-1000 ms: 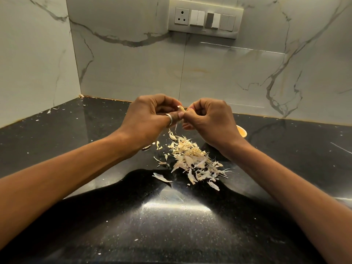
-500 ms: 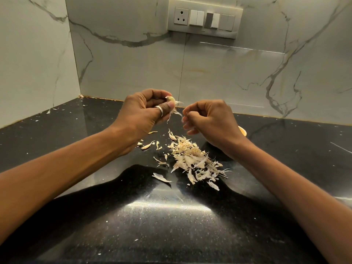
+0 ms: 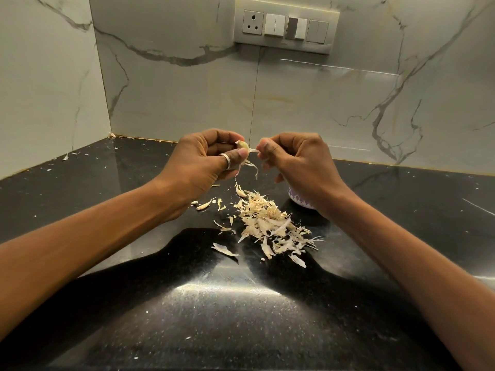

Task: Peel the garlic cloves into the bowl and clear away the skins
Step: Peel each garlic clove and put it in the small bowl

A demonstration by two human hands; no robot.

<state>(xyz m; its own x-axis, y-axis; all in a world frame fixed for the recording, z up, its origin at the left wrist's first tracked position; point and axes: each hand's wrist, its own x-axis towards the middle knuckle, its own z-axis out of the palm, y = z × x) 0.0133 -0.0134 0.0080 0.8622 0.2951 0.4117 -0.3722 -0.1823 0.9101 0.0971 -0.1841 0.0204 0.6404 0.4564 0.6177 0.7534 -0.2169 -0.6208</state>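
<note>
Head view looks down on a black speckled surface [image 3: 134,303] set into a corner of marble-patterned wall tiles [image 3: 334,103]. Both hands are raised above it near the middle of the frame, close together but apart. The left hand [image 3: 203,162], wearing a ring [image 3: 226,160], has its fingers curled and pinches a garlic clove [image 3: 242,145] at its fingertips; the clove is pale yellow and partly bare. From the clove a thin strip of skin [image 3: 254,150] runs toward three o'clock, where the right hand [image 3: 297,162], fingers curled, pinches its end between thumb and forefinger. More shreds of skin hang down from the clove, toward six o'clock. Directly below the hands, at about five o'clock from the clove, a pile of skins [image 3: 270,223] lies on the surface, dry, cream-coloured and loosely heaped. A few loose flakes [image 3: 206,204] lie at nine o'clock from the pile, beside the left wrist, and one larger flake sits at seven o'clock from it. A pale bowl [image 3: 298,200] stands on the surface at two o'clock from the pile, mostly hidden behind the right wrist, so what it holds cannot be told. Small white specks dot the surface toward the corner at ten o'clock. High on the back wall, at twelve o'clock, a switch panel [image 3: 285,25] carries one socket and several switches. A bright reflection lies on the surface near six o'clock.
</note>
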